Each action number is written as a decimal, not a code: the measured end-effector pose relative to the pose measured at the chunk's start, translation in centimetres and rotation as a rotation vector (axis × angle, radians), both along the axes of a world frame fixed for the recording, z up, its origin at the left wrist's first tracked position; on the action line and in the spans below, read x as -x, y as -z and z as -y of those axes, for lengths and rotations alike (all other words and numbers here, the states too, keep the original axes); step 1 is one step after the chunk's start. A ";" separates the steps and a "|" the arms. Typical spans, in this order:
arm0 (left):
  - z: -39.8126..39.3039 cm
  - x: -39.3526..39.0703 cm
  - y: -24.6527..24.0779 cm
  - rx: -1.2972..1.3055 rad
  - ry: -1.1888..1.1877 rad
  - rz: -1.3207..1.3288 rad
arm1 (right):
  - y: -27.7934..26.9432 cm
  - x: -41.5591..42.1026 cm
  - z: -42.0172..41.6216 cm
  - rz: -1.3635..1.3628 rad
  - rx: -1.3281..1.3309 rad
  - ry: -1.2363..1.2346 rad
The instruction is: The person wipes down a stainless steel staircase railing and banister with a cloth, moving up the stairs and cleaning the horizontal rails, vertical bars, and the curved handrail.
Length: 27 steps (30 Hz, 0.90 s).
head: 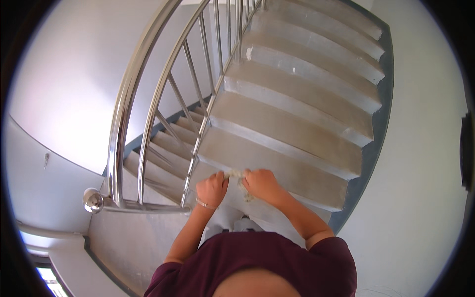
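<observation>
My left hand (213, 190) is closed on one part of a pale, twisted rope-like strand (234, 173), and a bracelet circles that wrist. Beside it, my right hand (261, 183) grips the same strand. A short stretch spans the space between the two fists, and a loose part hangs below my right hand. Both hands are in front of my body, over the foot of the concrete stairs (271, 152). What exactly the strand is made of cannot be told.
A shiny metal railing (121, 122) stands at the left, ending in a round metal ball (92, 200). Behind it another flight of steps (174, 135) descends. A pale wall (419, 148) with a dark skirting band (384, 92) borders the right side.
</observation>
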<state>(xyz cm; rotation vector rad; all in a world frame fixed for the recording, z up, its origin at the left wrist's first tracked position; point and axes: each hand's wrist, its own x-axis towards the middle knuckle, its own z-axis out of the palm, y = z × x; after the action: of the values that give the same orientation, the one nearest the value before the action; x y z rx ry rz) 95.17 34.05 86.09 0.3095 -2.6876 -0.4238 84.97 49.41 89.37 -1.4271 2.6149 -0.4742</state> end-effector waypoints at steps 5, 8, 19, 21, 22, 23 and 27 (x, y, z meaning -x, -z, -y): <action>-1.3 3.0 -3.6 -0.213 -0.075 -0.072 | -1.5 0.4 0.9 0.041 0.189 0.031; -1.2 4.2 -4.4 -0.407 -0.066 -0.063 | -2.2 0.8 0.9 0.095 0.130 0.015; 0.2 11.0 -8.8 -1.208 0.472 -0.026 | -0.8 12.3 1.2 1.319 0.705 0.317; 2.7 13.4 -9.9 -0.984 0.437 -0.108 | -1.7 14.8 1.7 1.407 0.751 0.494; 5.0 14.8 -9.5 -0.714 0.413 -0.243 | -1.6 16.7 2.2 1.279 0.807 0.600; 7.5 16.0 -9.9 -0.528 0.312 -0.298 | -2.2 18.8 2.3 1.229 0.947 0.594; 16.3 20.5 -13.0 -0.044 -0.099 -0.411 | -7.3 27.7 6.9 0.887 1.506 0.401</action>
<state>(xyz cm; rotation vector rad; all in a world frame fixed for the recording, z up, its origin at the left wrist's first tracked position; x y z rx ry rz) 74.63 17.79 99.05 0.3269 -2.2556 -0.4611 57.28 42.52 96.64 -0.3804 1.5222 -2.6378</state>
